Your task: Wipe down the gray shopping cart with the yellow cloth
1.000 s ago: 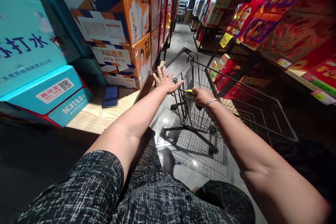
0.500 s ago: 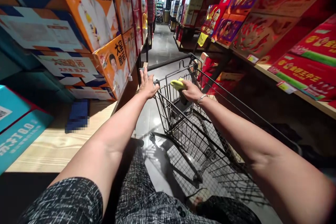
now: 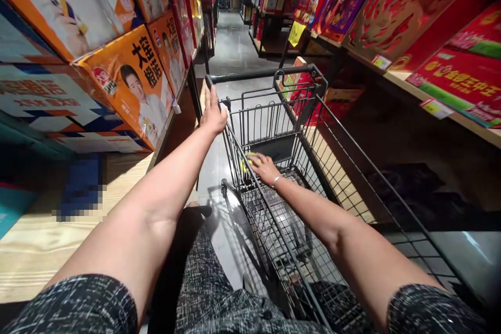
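A black wire shopping cart (image 3: pixel 309 76) stands in front of me, angled along the aisle. My left hand (image 3: pixel 213 115) rests against its near left corner, fingers stretched out and lying along the frame just below the handle. My right hand (image 3: pixel 264 168) is down inside the basket, close to its left wire wall. Its fingers are curled over a small yellow-green thing (image 3: pixel 243 166), partly hidden by the fingers and wires, so its kind cannot be made out. A thin bracelet (image 3: pixel 276 181) circles the right wrist.
Stacked orange drink cartons (image 3: pixel 129 83) stand on a wooden shelf (image 3: pixel 129 167) at the left. Along the right, another shelf (image 3: pixel 407 86) holds red gift boxes (image 3: pixel 450 83). The tiled aisle (image 3: pixel 235 36) runs ahead between the racks.
My right hand has lowered the yellow-green thing from above the cart into the basket. The cart appears turned and larger in view. My left hand stays at its corner.
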`<state>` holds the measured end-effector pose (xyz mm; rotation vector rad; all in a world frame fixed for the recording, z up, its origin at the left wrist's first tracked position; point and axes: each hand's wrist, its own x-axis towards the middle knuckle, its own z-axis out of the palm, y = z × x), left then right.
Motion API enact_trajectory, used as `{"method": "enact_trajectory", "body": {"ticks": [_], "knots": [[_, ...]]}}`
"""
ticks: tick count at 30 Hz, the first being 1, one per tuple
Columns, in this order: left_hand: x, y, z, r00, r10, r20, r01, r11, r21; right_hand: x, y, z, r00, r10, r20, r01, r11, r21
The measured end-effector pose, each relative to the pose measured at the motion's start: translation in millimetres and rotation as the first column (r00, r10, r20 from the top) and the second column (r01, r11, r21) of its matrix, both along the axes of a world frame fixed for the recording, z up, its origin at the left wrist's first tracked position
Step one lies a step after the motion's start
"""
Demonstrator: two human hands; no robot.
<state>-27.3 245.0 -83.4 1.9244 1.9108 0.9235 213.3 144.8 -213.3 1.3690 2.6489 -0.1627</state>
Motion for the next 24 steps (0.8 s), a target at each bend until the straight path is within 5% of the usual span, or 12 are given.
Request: {"method": "enact_trajectory", "body": {"ticks": [3,5,8,12,15,18,24], "knots": [[17.1,-14.9,-14.4,0.997,0.029,0.075,-0.024,0.998,-0.064,20.0,-16.9,-20.9,0.999,0.023,0.049,-0.019,0.997,-0.081],[28.9,-27.7,-22.2,0.997,0.011,0.079,-0.002,0.994,-0.113,27.6,-6.6,-14.7,0.998,-0.035,0.052,0.037,0.998,-0.047],[41.6,-45.9,-27.3,1.0,-0.02,0.021,0.023,0.987,-0.159,32.2,36.1,24.1,0.987,-0.158,0.004,0.157,0.983,0.094],[46.0,-68.1,-27.7,0.988,-0.15,-0.029,0.144,0.979,-0.144,31.4,99.2,91.9,0.931,-0.318,-0.182,0.364,0.852,0.375],[41.9,-81.4,-30.7,0.952,-0.299,-0.065,0.292,0.951,-0.105,29.3,120.8,109.2,0.909,-0.348,-0.227,0.414,0.814,0.408],[36.3,-86.3,-35.3,0.935,-0.343,-0.092,0.337,0.938,-0.077,31.2,113.2,78.1,0.91,-0.35,-0.223,0.41,0.839,0.359],[36.7,-73.4,-37.5,0.94,-0.323,-0.11,0.317,0.946,-0.071,55.1,45.6,-34.3,0.928,-0.358,-0.106,0.37,0.92,0.132]]}}
